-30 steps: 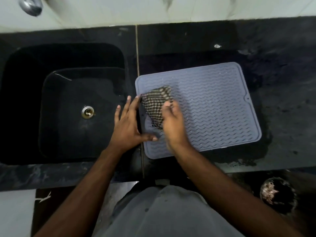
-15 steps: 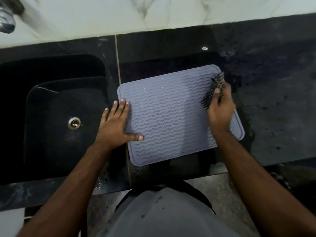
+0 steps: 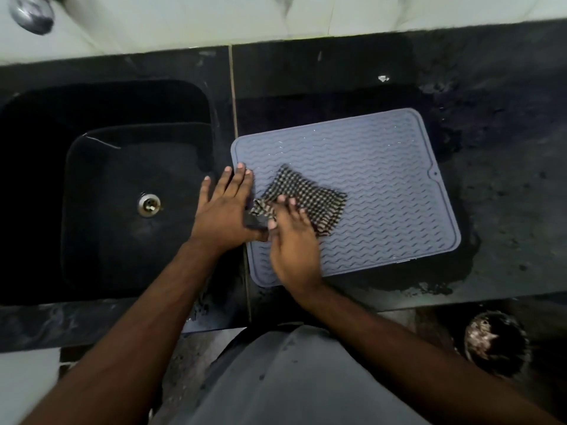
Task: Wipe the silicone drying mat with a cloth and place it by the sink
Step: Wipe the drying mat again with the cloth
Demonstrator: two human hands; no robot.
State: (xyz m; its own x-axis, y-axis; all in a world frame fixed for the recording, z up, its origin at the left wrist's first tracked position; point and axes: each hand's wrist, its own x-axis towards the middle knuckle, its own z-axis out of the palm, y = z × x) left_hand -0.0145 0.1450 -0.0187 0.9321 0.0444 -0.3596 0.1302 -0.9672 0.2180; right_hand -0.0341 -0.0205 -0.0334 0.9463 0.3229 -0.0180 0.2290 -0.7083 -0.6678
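A grey silicone drying mat lies flat on the dark counter just right of the black sink. A checked cloth rests on its left half, pressed under the right hand with fingers spread flat, while the left hand, fingers apart, pins the mat's left edge. Wiping appears under way; the next stroke likely calls for sweeping the cloth across the uncovered right side.

The right hand is motion-blurred, and it hides the near edge of the checked cloth. Far up-left of the left hand, a blurred tap is cut by the frame's top edge.
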